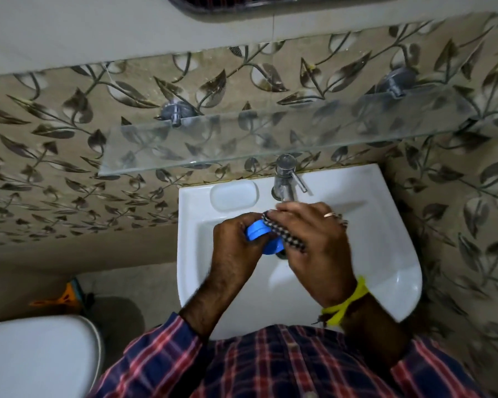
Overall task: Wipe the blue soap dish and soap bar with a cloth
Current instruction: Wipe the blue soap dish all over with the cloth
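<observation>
Over the basin: both hands meet above the white washbasin (385, 254).
Left hand (236, 239): fingers curled round blue soap dish (258, 229).
Right hand (314, 237): presses checked cloth (285, 235) against dish's right side.
Soap bar: not visible.

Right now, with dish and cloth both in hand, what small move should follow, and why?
Probably rub the cloth across the blue soap dish: the left hand grips the dish over the sink, and the right hand already presses the cloth against it.

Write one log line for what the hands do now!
left hand: holds blue soap dish | right hand: presses checked cloth on dish | over sink
</observation>
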### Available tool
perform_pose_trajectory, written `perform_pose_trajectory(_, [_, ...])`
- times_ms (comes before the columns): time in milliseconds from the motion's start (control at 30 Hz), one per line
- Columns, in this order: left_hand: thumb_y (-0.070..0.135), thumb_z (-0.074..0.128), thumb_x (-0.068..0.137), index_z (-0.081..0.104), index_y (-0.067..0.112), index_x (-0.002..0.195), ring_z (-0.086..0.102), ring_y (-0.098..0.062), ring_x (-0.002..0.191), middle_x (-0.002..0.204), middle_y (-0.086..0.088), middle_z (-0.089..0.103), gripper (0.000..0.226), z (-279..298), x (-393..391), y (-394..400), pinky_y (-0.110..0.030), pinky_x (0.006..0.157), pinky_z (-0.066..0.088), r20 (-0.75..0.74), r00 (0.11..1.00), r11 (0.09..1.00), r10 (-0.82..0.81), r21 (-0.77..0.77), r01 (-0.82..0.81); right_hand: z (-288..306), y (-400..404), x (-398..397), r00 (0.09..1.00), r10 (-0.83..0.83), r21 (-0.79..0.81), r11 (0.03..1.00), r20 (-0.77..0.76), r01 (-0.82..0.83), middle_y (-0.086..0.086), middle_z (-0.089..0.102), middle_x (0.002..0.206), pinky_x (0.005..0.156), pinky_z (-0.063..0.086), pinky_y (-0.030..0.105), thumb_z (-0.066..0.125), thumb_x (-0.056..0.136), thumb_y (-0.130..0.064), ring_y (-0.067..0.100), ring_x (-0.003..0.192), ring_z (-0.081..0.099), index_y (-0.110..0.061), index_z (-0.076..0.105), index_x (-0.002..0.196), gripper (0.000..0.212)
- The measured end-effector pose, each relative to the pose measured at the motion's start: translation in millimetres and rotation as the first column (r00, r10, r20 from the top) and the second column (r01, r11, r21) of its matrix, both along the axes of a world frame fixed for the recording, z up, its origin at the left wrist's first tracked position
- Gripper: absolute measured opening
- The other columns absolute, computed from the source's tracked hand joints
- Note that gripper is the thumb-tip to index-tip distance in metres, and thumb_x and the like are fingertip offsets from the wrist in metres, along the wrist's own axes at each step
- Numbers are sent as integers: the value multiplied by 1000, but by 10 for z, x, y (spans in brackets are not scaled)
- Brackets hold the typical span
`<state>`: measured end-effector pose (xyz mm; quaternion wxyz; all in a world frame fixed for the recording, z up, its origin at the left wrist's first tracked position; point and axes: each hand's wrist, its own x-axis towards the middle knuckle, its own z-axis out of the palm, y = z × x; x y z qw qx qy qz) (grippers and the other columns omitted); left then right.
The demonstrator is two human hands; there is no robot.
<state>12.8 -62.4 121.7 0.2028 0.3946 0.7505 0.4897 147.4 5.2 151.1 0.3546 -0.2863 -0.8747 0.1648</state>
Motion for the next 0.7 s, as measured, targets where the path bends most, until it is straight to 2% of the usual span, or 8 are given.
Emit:
perform_pose_trajectory(100, [-4,74,80,72,7,72,59,-16,60,64,-5,68,13,-37,27,2,-38,59,55,49,996,996,74,53,-76,-57,-121,-104,1000,14,106,994,7,-14,10,72,114,79,54,47,61,86,4,37,93,65,-5,74,110,29])
perform_pose_trajectory(167, [-2,70,79,66,16,66,50,-5,58,57,8,59,23,-20,28,-26,-30,54,49,50,995,989,90,110,-95,-92,-142,-120,999,43,165,985,16,-45,10,72,117,76,54,47,56,91,2,38,89,66,-4,73,113,28])
perform_pose_trajectory(233, [-1,74,79,68,20,72,52,-3,58,62,16,59,24,6,34,-72,-21,57,47,53,993,979,102,173,-110,-140,-89,-99,999,46,187,981,23,-49,9,72,116,75,54,47,53,90,3,38,87,65,-4,72,114,31])
perform_pose_trajectory(333, [1,82,78,76,7,84,62,-9,66,73,0,70,11,-19,19,-123,-21,65,51,6,991,963,132,238,-129,-203,33,-55,998,-37,45,998,-46,39,11,74,110,79,54,45,60,76,14,37,89,66,-1,74,106,37])
perform_pose_trajectory(400, [-4,79,78,74,6,83,58,-5,66,72,1,68,12,-43,49,-126,-24,64,51,27,993,970,111,213,-114,-200,-29,-109,995,-24,-16,1000,-99,22,12,74,109,84,52,43,64,74,17,34,92,67,0,75,104,36])
perform_pose_trajectory(500, [-4,66,80,67,16,78,51,4,64,67,20,59,20,-37,109,-129,-20,62,45,76,995,966,72,242,-88,-132,-201,-239,988,83,40,996,-131,-78,8,72,115,87,51,38,64,86,7,33,91,61,-4,74,108,27])
perform_pose_trajectory(600, [0,71,80,70,14,81,55,1,65,69,12,63,13,-49,90,-135,-20,63,49,65,992,961,106,250,-119,-135,-133,-174,990,95,107,991,-107,-84,8,72,116,86,51,36,64,86,7,34,89,61,-3,73,111,28])
perform_pose_trajectory(700, [-6,80,77,76,9,87,63,3,70,76,6,70,18,-41,74,-158,-15,70,50,62,988,964,140,220,-150,-208,-86,-80,996,-25,21,999,-91,27,10,73,111,82,54,41,74,72,14,35,87,63,-1,73,109,40])
